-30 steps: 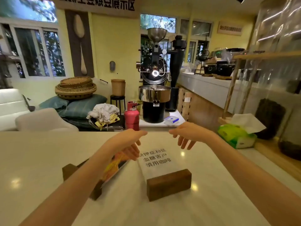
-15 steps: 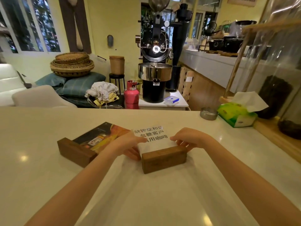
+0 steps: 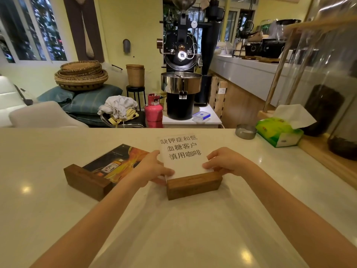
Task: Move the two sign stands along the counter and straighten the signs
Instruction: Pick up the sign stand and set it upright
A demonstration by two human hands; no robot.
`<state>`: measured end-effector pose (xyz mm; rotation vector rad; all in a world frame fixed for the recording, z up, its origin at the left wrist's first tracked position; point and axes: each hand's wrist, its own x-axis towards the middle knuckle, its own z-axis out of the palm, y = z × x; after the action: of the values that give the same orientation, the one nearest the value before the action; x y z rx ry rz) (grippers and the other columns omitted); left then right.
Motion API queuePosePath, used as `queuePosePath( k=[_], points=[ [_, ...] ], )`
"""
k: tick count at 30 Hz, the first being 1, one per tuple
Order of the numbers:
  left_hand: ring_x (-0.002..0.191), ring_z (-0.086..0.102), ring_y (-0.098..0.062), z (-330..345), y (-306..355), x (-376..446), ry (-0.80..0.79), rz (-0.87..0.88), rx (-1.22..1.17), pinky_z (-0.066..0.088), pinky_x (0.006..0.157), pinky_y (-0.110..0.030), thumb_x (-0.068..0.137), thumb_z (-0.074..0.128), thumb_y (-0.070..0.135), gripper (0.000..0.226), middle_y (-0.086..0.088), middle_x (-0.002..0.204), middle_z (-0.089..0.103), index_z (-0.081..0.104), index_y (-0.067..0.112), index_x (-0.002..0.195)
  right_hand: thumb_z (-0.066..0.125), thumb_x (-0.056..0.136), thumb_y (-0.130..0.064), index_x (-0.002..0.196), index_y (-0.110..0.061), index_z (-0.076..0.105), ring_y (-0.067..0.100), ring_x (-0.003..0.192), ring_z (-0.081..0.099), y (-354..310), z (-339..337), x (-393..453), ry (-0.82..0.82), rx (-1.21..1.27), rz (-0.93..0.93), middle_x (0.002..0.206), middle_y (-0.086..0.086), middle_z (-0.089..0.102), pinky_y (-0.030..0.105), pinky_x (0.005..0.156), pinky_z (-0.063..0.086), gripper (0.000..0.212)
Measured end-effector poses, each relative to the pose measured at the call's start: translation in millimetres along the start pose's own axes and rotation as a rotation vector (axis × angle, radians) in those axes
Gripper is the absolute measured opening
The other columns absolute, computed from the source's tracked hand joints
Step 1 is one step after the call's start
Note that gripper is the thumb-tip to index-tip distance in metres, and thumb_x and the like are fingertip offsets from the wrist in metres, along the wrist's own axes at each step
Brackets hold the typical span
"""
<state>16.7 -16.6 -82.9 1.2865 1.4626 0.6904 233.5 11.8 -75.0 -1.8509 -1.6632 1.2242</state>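
We gripped the white sign (image 3: 180,154) by its two side edges, left hand (image 3: 152,170) and right hand (image 3: 225,161) closed on it, above its wooden block stand (image 3: 194,186) on the counter (image 3: 173,229), with the picture sign stand (image 3: 87,179) just beside it.

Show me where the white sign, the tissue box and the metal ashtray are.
white sign (image 3: 181,149), head view, on the printed text.
tissue box (image 3: 278,132), head view, on its green top.
metal ashtray (image 3: 245,132), head view, on its front wall.
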Motion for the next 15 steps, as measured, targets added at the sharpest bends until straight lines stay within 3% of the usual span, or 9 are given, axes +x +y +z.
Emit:
queuePosePath(
  k=[4,8,15],
  points=[
    [0.085,0.06,-0.023,2.9,5.4,-2.4,0.07,0.15,0.033,0.06,0.063,-0.038,0.072,0.07,-0.002,0.089,0.0,0.091,0.053,0.019,0.024,0.141,0.071,0.075,-0.017,0.108,-0.012,0.054,0.013,0.072,0.058,1.9,-1.5,-3.3,0.085,0.07,-0.07,0.095,0.002,0.057,0.021,0.052,0.049,0.037],
    [0.089,0.063,-0.027,5.5,9.3,-3.2,0.157,0.317,0.089,0.059,0.069,-0.046,0.073,0.068,-0.001,0.09,0.004,0.087,0.05,0.018,0.031,0.14,0.069,0.077,-0.015,0.101,-0.015,0.051,0.011,0.072,0.06,5.0,-1.7,-6.0,0.142,0.169,-0.213,0.083,-0.001,0.06,0.02,0.053,0.051,0.03],
    [0.072,0.055,-0.002,9.4,0.9,-2.4,0.347,0.578,0.292,0.047,0.063,-0.016,0.076,0.068,0.006,0.096,0.007,0.087,0.052,0.004,0.031,0.142,0.067,0.077,-0.012,0.097,-0.016,0.052,0.022,0.082,0.064,14.8,9.4,-7.5,0.272,0.284,-0.397,0.092,0.008,0.066,0.034,0.066,0.059,0.025]
  ],
)
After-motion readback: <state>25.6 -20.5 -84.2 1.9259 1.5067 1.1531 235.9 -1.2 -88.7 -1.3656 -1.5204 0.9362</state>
